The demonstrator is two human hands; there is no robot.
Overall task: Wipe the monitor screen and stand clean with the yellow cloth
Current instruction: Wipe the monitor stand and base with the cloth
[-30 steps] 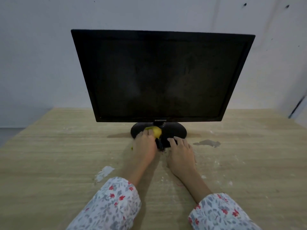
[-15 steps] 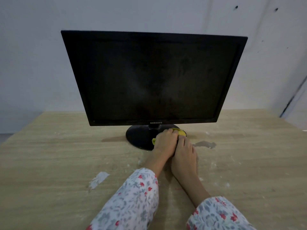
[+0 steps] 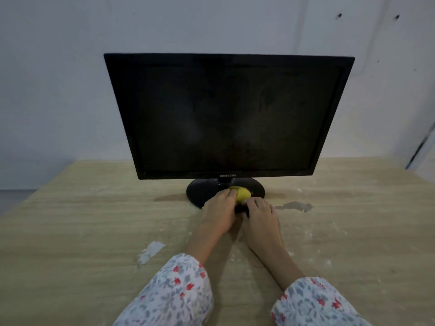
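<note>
Both hands have drawn slightly apart since half a second ago, when the left lay close against the right over the front of the stand; the yellow cloth now shows more plainly between them. Left hand (image 3: pixel 220 212) rests on the front edge of the stand, fingers curled over the yellow cloth (image 3: pixel 242 194) and pressing it onto the black surface. Right hand (image 3: pixel 261 215) sits just beside it, fingers bent, fingertips touching the near rim of the stand and the lower edge of the cloth; whether it grips the cloth cannot be told. Both wrists come out of white sleeves (image 3: pixel 174 295) printed with red and grey flowers.

The cloth is bunched into a small lump on the round black stand (image 3: pixel 202 189), just right of its centre, below the neck. Above it stands the monitor (image 3: pixel 228 116), upright, its dark screen switched off and showing faint smudges, with a brand name on the lower bezel.

The monitor stands on a pale wood-grain bench (image 3: pixel 82 220). A grey patch (image 3: pixel 294 206) marks the bench right of the stand, a white patch (image 3: pixel 150 251) lies left of the left forearm, and small white specks are scattered around. A plain pale wall (image 3: pixel 58 78) rises behind.
</note>
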